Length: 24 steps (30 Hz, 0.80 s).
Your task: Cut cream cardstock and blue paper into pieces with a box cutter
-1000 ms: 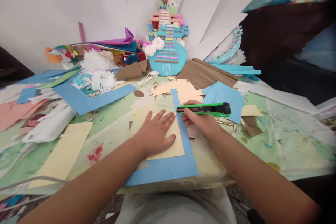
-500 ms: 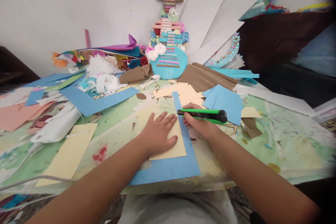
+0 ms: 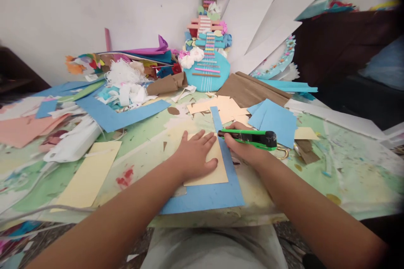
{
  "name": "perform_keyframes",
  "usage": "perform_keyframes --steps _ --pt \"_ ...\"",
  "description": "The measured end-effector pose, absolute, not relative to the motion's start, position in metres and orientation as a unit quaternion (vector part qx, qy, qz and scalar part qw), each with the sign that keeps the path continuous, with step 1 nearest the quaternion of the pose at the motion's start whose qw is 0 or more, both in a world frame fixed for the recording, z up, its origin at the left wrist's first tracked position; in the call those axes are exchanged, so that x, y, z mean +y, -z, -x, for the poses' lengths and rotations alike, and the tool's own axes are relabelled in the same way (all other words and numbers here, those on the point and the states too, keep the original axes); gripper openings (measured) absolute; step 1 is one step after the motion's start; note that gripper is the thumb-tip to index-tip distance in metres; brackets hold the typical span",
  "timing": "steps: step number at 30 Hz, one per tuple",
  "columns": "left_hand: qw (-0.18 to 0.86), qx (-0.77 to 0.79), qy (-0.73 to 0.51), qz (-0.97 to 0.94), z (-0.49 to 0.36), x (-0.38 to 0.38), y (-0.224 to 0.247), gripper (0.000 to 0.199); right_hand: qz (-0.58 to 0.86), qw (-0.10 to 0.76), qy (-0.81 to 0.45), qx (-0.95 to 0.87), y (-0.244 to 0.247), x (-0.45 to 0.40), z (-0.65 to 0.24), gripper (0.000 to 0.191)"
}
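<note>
My left hand (image 3: 197,154) lies flat, fingers spread, on a cream card (image 3: 220,172). Beneath the card is a blue sheet (image 3: 208,196), showing along the card's right and near sides. In my right hand (image 3: 241,145) is a green and black utility knife (image 3: 252,137), its tip pointing left to the card's upper right edge, by my left fingertips. The blade itself is too small to make out. Just beyond the knife lie cream paper pieces (image 3: 225,108) and a stack of blue pieces (image 3: 276,119).
A blue paper guitar (image 3: 206,71) leans on the wall at the back. At left are a white glue gun (image 3: 74,141) with its cord, a cream strip (image 3: 90,174) and a blue angled strip (image 3: 118,119). Scissor handles (image 3: 283,152) lie beside my right wrist.
The whole view has shifted slightly, so everything sits a little further right and higher. My hands, the card and the knife keep nearly the same places relative to each other.
</note>
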<state>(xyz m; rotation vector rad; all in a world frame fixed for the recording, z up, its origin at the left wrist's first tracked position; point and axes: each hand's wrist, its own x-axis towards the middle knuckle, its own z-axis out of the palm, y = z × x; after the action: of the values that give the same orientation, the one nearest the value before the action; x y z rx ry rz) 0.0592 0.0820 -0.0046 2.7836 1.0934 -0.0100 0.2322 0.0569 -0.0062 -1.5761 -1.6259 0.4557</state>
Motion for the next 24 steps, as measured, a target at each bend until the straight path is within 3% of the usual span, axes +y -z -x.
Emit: perform_keyframes --steps 8,24 --pt "0.082 0.371 -0.008 -0.925 -0.059 0.082 0.006 0.063 0.622 0.382 -0.108 -0.675 -0.002 0.052 -0.229 0.011" --pt "0.070 0.377 -0.031 -0.923 -0.060 0.083 0.009 0.067 0.645 0.339 -0.139 -0.670 -0.018 0.035 -0.220 0.009"
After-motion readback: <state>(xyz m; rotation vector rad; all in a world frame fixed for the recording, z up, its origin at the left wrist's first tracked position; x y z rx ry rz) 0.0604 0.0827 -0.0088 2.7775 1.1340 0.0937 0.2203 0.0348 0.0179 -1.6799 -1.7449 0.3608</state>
